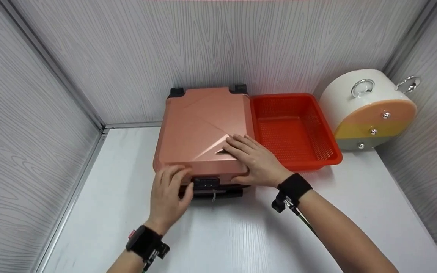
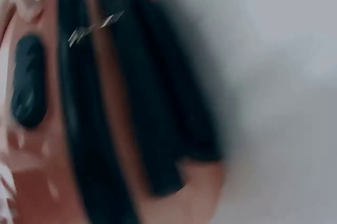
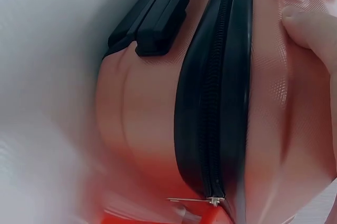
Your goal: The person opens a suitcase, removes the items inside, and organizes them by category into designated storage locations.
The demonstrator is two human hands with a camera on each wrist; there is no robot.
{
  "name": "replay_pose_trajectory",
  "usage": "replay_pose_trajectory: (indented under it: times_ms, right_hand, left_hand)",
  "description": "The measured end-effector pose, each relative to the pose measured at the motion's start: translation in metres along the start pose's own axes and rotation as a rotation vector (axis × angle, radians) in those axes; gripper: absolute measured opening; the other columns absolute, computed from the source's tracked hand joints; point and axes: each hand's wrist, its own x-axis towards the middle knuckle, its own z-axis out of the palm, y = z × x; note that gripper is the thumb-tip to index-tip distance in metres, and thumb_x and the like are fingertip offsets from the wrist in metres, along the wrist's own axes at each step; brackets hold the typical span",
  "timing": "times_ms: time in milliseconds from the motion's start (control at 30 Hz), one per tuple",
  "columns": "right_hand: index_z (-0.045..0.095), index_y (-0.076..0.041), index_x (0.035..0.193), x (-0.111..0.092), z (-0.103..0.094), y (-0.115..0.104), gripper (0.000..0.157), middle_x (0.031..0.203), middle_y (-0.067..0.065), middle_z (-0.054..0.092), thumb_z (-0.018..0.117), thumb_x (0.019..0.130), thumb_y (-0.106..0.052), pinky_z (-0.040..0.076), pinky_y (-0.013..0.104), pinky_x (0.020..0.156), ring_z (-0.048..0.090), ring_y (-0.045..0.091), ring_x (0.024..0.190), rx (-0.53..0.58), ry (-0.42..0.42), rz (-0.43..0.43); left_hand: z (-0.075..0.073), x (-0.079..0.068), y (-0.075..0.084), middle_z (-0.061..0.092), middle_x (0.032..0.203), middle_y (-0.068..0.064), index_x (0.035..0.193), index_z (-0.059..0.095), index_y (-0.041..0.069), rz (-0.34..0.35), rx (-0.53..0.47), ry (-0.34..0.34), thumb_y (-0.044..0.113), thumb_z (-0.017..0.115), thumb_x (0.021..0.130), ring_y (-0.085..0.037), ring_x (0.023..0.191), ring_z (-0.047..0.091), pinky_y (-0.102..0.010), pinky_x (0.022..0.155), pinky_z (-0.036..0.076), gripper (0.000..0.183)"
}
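Pink suitcase [image 1: 203,121] lies flat against the worktop's [image 1: 211,239] back edge, left of its middle. Step in hand, by my reading: steadying the shell at its front. Right hand [image 1: 256,161]: fingers extended, resting on the lid, thumb on the front face. Left hand [image 1: 168,195]: fingers loosely bent, no grip evident, at the front left corner; contact unclear. Working the zip [image 3: 213,77] would call for pinching a thin metal puller [image 3: 215,201]. Shell glossy, hard, creased on top, finely ribbed in front; perforated red plastic basket [image 1: 313,163] alongside.
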Motion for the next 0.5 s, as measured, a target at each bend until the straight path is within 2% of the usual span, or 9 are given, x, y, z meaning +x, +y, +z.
replay_pose_trajectory:
  times_ms: [67, 100, 167, 233, 300, 333, 400, 500]
  right_hand:
    - [0.035, -0.016, 0.161, 0.000, -0.001, 0.000, 0.101, 0.166, 0.007, 0.031, 0.080, 0.082, -0.059, 0.014, 0.046, 0.125, 0.021, 0.026, 0.154, 0.008, 0.009, 0.002]
    - [0.035, -0.016, 0.161, 0.000, -0.001, 0.000, 0.100, 0.166, 0.007, 0.031, 0.080, 0.081, -0.058, 0.014, 0.046, 0.125, 0.022, 0.026, 0.154, 0.012, 0.015, 0.005]
    - [0.036, -0.016, 0.160, 0.000, -0.002, 0.000, 0.100, 0.166, 0.007, 0.031, 0.081, 0.080, -0.057, 0.014, 0.047, 0.125, 0.022, 0.026, 0.154, 0.016, 0.026, 0.012]
    - [0.036, -0.016, 0.160, 0.000, -0.003, 0.001, 0.101, 0.166, 0.007, 0.032, 0.082, 0.079, -0.055, 0.014, 0.047, 0.125, 0.022, 0.026, 0.154, 0.017, 0.032, 0.023]
    - [0.036, -0.017, 0.160, 0.000, -0.003, 0.001, 0.102, 0.166, 0.006, 0.032, 0.083, 0.079, -0.054, 0.014, 0.047, 0.125, 0.023, 0.026, 0.154, 0.019, 0.039, 0.030]
    - [0.036, -0.017, 0.161, 0.000, -0.002, 0.000, 0.102, 0.166, 0.006, 0.032, 0.083, 0.079, -0.054, 0.014, 0.047, 0.125, 0.022, 0.026, 0.154, 0.021, 0.039, 0.031]
    - [0.035, -0.017, 0.161, 0.000, 0.000, -0.001, 0.102, 0.166, 0.006, 0.031, 0.082, 0.079, -0.054, 0.013, 0.046, 0.125, 0.022, 0.026, 0.154, 0.026, 0.035, 0.029]
    - [0.036, -0.016, 0.161, 0.000, 0.003, -0.003, 0.100, 0.165, 0.007, 0.033, 0.082, 0.080, -0.054, 0.013, 0.046, 0.125, 0.023, 0.027, 0.153, 0.036, 0.035, 0.022]
  left_hand:
    - [0.009, -0.020, 0.012, 0.064, 0.112, -0.001, 0.111, 0.072, 0.014, 0.007, -0.050, 0.034, 0.024, 0.067, 0.094, -0.022, 0.105, 0.058, -0.037, 0.093, 0.046, 0.020]
    - [0.013, -0.029, 0.018, 0.066, 0.105, 0.004, 0.105, 0.073, 0.017, -0.030, -0.089, 0.011, 0.023, 0.068, 0.093, -0.016, 0.098, 0.060, -0.034, 0.087, 0.049, 0.014]
    - [0.022, -0.040, 0.029, 0.067, 0.097, 0.012, 0.102, 0.075, 0.019, -0.185, -0.207, -0.095, 0.023, 0.070, 0.095, -0.008, 0.090, 0.062, -0.028, 0.078, 0.053, 0.010]
    - [0.033, -0.046, 0.038, 0.068, 0.098, 0.014, 0.108, 0.077, 0.019, -0.397, -0.365, -0.181, 0.025, 0.071, 0.097, -0.003, 0.088, 0.063, -0.027, 0.076, 0.056, 0.013]
    - [0.042, -0.046, 0.045, 0.069, 0.102, 0.011, 0.117, 0.076, 0.016, -0.582, -0.514, -0.219, 0.030, 0.070, 0.099, -0.006, 0.090, 0.065, -0.028, 0.078, 0.056, 0.023]
    - [0.046, -0.045, 0.048, 0.070, 0.104, 0.008, 0.120, 0.075, 0.014, -0.644, -0.573, -0.223, 0.033, 0.070, 0.099, -0.008, 0.092, 0.066, -0.029, 0.079, 0.057, 0.029]
    - [0.053, -0.042, 0.052, 0.070, 0.105, 0.005, 0.121, 0.074, 0.013, -0.706, -0.615, -0.229, 0.040, 0.072, 0.096, -0.012, 0.092, 0.066, -0.030, 0.079, 0.056, 0.037]
    - [0.060, -0.040, 0.057, 0.068, 0.098, 0.007, 0.114, 0.078, 0.016, -0.733, -0.562, -0.249, 0.050, 0.075, 0.091, -0.011, 0.086, 0.064, -0.029, 0.074, 0.054, 0.041]
